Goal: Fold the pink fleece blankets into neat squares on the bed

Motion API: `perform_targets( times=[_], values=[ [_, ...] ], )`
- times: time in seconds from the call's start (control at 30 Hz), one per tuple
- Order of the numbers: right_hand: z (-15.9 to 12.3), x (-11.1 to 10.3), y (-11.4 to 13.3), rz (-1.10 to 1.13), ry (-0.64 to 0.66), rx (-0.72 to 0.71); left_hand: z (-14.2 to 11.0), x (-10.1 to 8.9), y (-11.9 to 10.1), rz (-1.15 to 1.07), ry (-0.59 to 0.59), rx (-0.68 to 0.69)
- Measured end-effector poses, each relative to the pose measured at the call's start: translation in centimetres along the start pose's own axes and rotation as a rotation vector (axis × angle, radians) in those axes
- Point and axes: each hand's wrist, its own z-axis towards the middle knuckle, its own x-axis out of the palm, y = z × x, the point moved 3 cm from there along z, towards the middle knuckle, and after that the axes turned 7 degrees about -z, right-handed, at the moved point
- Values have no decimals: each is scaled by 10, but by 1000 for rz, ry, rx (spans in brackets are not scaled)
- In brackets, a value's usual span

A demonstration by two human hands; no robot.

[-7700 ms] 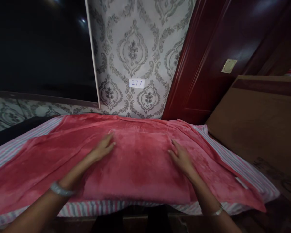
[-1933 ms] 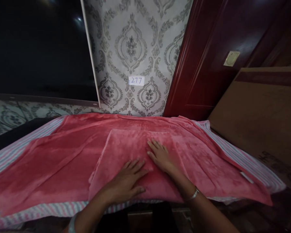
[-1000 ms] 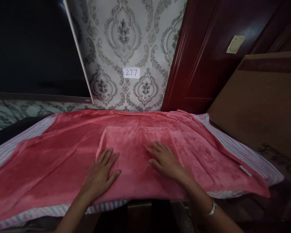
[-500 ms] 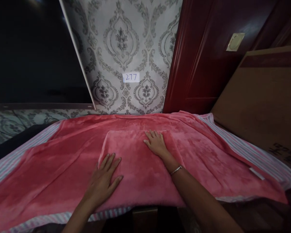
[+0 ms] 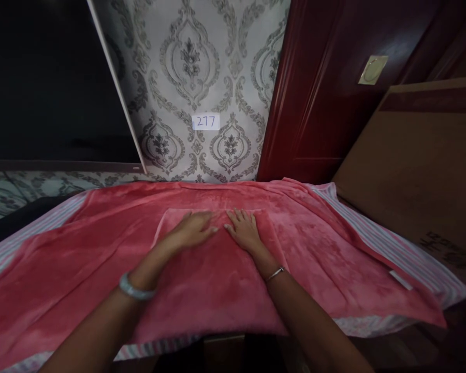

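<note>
A pink plush blanket (image 5: 318,248) with a striped underside is spread out in front of me, partly wrinkled. Over its middle lies a pink fleece panel (image 5: 217,290), its far edge forming a raised straight line. My right hand (image 5: 244,230) rests flat on the panel near that edge, fingers spread. Slightly blurred, my left hand (image 5: 192,230) is at the panel's far left part, fingers stretched out; whether it touches the cloth I cannot tell. Neither hand grips anything.
Behind the blanket is a patterned wall with a paper label (image 5: 205,122) reading 277. A large dark screen (image 5: 54,88) stands at the left. On the right are a dark red door (image 5: 322,93) and a big cardboard box (image 5: 415,166).
My left hand has moved forward and right, from the panel's left side to its far edge near my right hand. The right hand stays in place on the cloth.
</note>
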Motion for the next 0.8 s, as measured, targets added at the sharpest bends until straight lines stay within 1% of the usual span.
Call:
perform_targets(
  times=[0.07, 0.13, 0.2, 0.3, 0.37, 0.5, 0.7, 0.8],
  values=[
    [0, 0, -1, 1, 3, 3, 19, 11, 4, 60, -38, -47],
    [0, 0, -1, 5, 11, 10, 28, 26, 19, 130, -66, -140],
    [0, 0, -2, 6, 23, 15, 30, 42, 35, 167, -78, -220],
    [0, -1, -2, 13, 33, 6, 30, 55, 52, 169, -94, -248],
    [0, -2, -2, 23, 37, 9, 30, 57, 55, 167, -106, -234],
    [0, -2, -3, 31, 25, 14, 30, 56, 53, 159, -95, -223],
    [0, -3, -6, 63, -25, 8, 29, 55, 53, 143, -120, -221],
    [0, -5, -10, 85, -75, 10, 28, 56, 55, 130, -153, -202]
  ],
)
